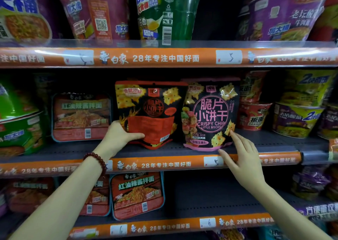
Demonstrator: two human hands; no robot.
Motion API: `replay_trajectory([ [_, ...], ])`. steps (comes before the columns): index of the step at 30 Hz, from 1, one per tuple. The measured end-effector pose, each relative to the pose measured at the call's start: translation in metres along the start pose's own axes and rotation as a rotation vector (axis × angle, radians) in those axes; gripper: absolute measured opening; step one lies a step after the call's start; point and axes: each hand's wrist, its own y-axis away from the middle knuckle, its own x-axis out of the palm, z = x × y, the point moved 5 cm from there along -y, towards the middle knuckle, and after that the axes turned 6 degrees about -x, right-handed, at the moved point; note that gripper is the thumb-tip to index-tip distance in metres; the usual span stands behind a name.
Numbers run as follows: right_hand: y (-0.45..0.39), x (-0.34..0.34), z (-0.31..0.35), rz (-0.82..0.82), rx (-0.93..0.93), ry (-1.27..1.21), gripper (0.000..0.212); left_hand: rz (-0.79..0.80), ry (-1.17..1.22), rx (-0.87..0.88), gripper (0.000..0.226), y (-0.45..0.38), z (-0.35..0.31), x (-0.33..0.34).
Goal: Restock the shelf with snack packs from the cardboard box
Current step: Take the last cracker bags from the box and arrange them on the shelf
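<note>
Shop, price-tagged shelves, noodle cups

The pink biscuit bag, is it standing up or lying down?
Standing up. The pink biscuit bag rests on its bottom edge on the middle shelf, front facing out, with the right hand's fingertip touching its lower corner.

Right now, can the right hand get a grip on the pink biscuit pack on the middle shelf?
Probably yes. The right hand is open, and its fingers already touch the lower right corner of the pink biscuit pack. Nothing stands between them, and the shelf to the pack's right is bare.
</note>
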Motion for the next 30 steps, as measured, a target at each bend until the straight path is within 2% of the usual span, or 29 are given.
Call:
replay_trajectory([
  [7,0.001,0.001,0.001,-0.007,-0.001,-0.001,0.075,0.264,0.132,-0.184,0.043,-0.006,0.011,0.011],
  [13,0.001,-0.001,0.001,-0.01,-0.001,-0.029,0.074,0.341,0.184,-0.198,0.042,-0.005,0.012,0.013],
  [17,0.0,-0.001,0.001,-0.007,-0.001,-0.036,0.074,0.292,0.104,-0.183,0.059,-0.004,0.01,0.008],
  [23,0.001,-0.002,0.0,0.003,0.006,-0.057,0.073,0.228,-0.04,-0.18,0.035,0.003,0.004,0.003],
  [30,-0.002,-0.006,0.0,0.034,0.03,-0.087,0.069,0.053,-0.224,-0.158,0.037,0.024,-0.002,-0.013],
])
